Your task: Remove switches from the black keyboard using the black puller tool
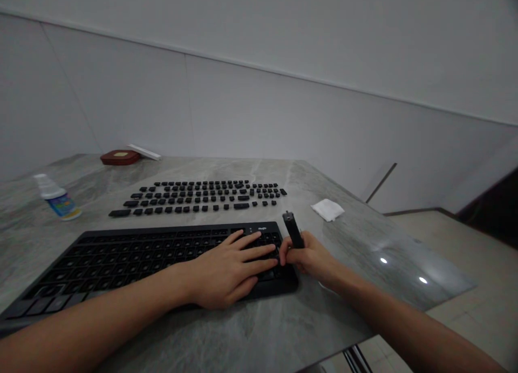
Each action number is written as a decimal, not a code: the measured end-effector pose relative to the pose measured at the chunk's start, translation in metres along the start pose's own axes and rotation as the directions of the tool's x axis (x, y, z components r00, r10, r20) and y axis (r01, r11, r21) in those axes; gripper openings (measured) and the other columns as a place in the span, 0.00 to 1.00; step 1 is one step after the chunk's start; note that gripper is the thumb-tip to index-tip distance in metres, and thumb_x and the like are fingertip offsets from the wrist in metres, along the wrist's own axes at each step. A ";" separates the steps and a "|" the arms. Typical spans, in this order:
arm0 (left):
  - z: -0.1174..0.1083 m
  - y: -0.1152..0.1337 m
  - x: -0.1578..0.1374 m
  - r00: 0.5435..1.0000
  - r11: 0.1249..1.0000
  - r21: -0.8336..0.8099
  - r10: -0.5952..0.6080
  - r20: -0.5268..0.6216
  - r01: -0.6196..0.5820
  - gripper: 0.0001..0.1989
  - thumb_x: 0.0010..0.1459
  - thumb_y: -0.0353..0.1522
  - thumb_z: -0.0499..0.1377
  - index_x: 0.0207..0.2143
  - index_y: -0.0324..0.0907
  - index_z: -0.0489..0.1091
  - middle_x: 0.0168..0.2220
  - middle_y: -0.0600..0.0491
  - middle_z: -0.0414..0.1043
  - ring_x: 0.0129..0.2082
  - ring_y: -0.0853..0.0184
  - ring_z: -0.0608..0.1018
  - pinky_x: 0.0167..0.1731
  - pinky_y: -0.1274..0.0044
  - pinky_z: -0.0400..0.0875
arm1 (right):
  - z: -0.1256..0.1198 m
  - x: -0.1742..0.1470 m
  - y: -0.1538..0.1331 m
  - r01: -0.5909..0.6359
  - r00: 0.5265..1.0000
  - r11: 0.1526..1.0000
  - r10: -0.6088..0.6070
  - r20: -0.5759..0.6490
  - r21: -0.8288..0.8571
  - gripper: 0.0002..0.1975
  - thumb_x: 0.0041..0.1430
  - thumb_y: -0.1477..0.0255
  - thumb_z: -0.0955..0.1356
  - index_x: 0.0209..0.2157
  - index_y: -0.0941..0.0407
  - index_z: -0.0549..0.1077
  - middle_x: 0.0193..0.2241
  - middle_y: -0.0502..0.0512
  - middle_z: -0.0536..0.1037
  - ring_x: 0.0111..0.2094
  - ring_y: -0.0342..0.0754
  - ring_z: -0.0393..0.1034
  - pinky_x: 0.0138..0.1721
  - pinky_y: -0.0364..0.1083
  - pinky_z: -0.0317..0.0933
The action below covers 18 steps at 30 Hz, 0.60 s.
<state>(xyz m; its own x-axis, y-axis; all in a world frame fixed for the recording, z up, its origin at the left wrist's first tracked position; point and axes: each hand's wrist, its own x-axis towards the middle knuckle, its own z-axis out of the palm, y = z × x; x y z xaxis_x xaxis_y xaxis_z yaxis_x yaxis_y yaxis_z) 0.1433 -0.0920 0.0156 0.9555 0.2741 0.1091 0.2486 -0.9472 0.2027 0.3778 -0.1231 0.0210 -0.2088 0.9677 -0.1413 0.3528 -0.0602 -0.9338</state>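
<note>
A black keyboard (133,259) lies at an angle on the marble-patterned table, with bare sockets where keycaps would sit over most of it. A few larger keys remain along its near left edge. My left hand (229,270) rests flat on its right part, fingers stretched and spread, holding nothing. At the keyboard's right end, my right hand (309,257) is closed round a slim black tool (293,230) whose top end points up and away. The tool's lower end is hidden by the fingers, so I cannot tell its kind. Beyond the keyboard, loose black keycaps (196,200) stand in rows.
A white spray bottle (60,200) with a blue label stands at the left. A folded white tissue (327,209) lies to the right. Near the wall are a red-brown case (120,157) and a white flat box (144,151). The table (356,243) ends at the right.
</note>
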 end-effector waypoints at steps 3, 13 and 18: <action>-0.002 0.001 0.001 1.000 1.000 -0.016 0.002 0.007 -0.002 0.31 0.64 0.30 0.50 0.68 0.51 0.50 0.68 0.54 0.50 0.68 0.46 0.51 0.62 0.48 0.48 | 0.000 -0.005 0.001 0.100 0.995 0.980 -0.102 -0.003 -0.170 0.07 0.41 0.76 0.63 0.19 0.59 0.73 0.16 0.49 0.67 0.21 0.42 0.61 0.24 0.41 0.52; 0.000 -0.001 0.000 1.000 1.000 0.021 -0.003 0.002 0.003 0.28 0.64 0.31 0.50 0.66 0.47 0.53 0.68 0.52 0.50 0.68 0.46 0.52 0.62 0.48 0.50 | 0.000 -0.016 0.000 0.375 0.925 0.788 -0.355 0.137 -0.488 0.10 0.43 0.81 0.62 0.23 0.59 0.75 0.17 0.50 0.73 0.18 0.39 0.62 0.22 0.39 0.50; 0.000 -0.001 0.000 1.000 1.000 0.004 -0.005 0.007 0.005 0.29 0.65 0.32 0.49 0.67 0.47 0.51 0.68 0.52 0.50 0.68 0.46 0.51 0.62 0.48 0.49 | -0.001 -0.016 0.005 0.416 0.903 0.713 -0.398 0.163 -0.565 0.13 0.42 0.81 0.63 0.27 0.58 0.78 0.18 0.52 0.74 0.18 0.41 0.64 0.22 0.40 0.52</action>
<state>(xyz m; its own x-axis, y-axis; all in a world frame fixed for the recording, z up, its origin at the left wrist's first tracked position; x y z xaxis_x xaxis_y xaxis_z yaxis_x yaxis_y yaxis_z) 0.1435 -0.0913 0.0155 0.9554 0.2777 0.1009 0.2540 -0.9464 0.1998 0.3841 -0.1388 0.0188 -0.4779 0.8576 0.1900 0.6796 0.4980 -0.5386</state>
